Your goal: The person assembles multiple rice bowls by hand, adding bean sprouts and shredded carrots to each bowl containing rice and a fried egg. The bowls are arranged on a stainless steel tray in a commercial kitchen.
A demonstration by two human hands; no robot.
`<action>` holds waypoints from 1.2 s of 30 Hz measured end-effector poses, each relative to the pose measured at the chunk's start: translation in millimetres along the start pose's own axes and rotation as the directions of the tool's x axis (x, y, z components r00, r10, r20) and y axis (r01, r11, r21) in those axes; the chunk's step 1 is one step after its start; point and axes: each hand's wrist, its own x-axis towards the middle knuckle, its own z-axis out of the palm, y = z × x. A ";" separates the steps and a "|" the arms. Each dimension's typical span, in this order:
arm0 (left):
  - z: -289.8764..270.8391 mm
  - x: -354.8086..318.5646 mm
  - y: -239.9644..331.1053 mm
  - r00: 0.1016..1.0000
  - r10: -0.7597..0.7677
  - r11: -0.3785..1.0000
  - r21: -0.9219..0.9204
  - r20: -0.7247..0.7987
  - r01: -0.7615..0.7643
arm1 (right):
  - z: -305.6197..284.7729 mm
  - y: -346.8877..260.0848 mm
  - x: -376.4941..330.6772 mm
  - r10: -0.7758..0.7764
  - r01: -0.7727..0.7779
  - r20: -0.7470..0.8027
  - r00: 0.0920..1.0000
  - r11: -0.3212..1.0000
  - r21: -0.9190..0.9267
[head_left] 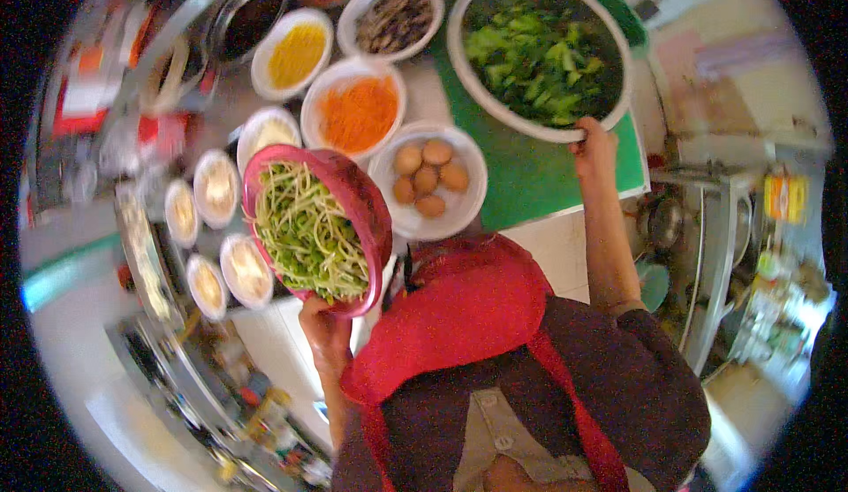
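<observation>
My left hand (327,331) is closed on the near edge of a red bowl (378,218), which is tilted and heaped with sprouts (309,231), pale stems with green tips. My right hand (594,143) grips the near right rim of a large pale-rimmed bowl (549,132) of chopped leafy greens (534,59). This bowl is over a green cutting board (521,187). Between the two bowls, a white bowl (468,205) holds several brown eggs (426,177). Just beyond the red bowl is a white bowl of shredded orange vegetable (358,114), perhaps carrot.
Farther back are a bowl of yellow shreds (298,56) and a bowl of dark brown strips (395,22). Several small white bowls (216,189) with pale contents stand at the left. A metal rack (720,271) is at the right. The left background is blurred.
</observation>
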 end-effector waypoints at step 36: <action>-186.8 57.7 -3.4 1.000 0.013 0.972 -0.234 -0.012 -0.015 | 261.0 142.2 -312.9 -0.034 0.919 0.947 -0.319 0.235 0.317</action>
